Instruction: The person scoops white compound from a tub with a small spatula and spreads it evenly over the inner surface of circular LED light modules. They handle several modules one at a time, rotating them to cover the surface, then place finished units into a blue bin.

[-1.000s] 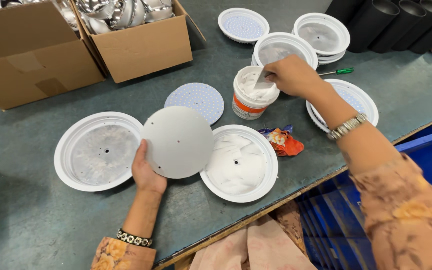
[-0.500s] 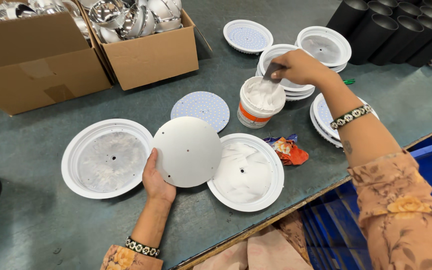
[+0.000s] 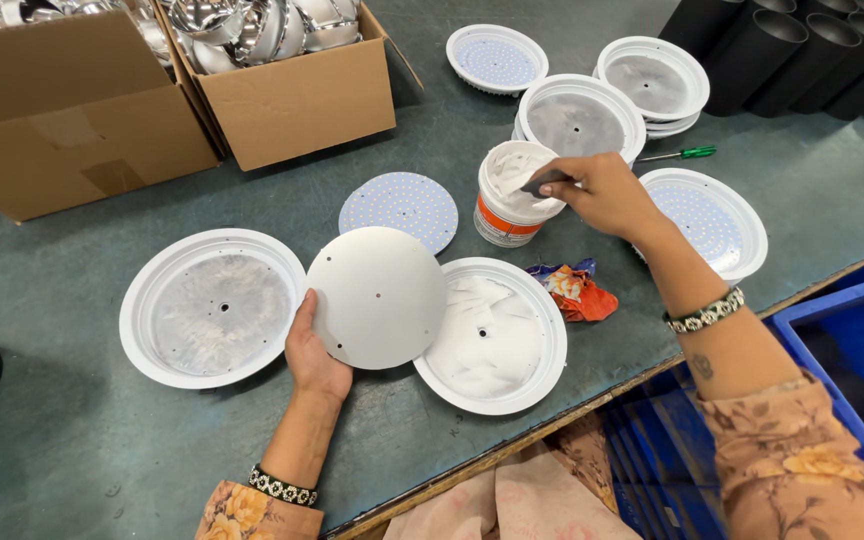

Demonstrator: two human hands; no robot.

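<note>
My left hand (image 3: 314, 357) holds a plain round metal disc (image 3: 377, 296) by its lower left edge, tilted up above the table. Left of it lies a white round housing (image 3: 213, 307); to its right sits another white housing (image 3: 492, 335) smeared with white paste. My right hand (image 3: 602, 190) grips a small dark spreader (image 3: 544, 183) over the rim of a white tub of paste (image 3: 510, 195) with an orange band. A round board with small dots (image 3: 399, 208) lies flat behind the disc.
Two cardboard boxes (image 3: 297, 95) with shiny reflectors stand at the back left. More white housings (image 3: 580, 122) are stacked at the back right, beside a green screwdriver (image 3: 680, 154) and black tubes (image 3: 782, 45). A crumpled wrapper (image 3: 574, 290) lies near the table edge; a blue crate (image 3: 842, 350) is lower right.
My right hand has come down to the tub's rim with the spreader. The left hand keeps the disc in about the same place.
</note>
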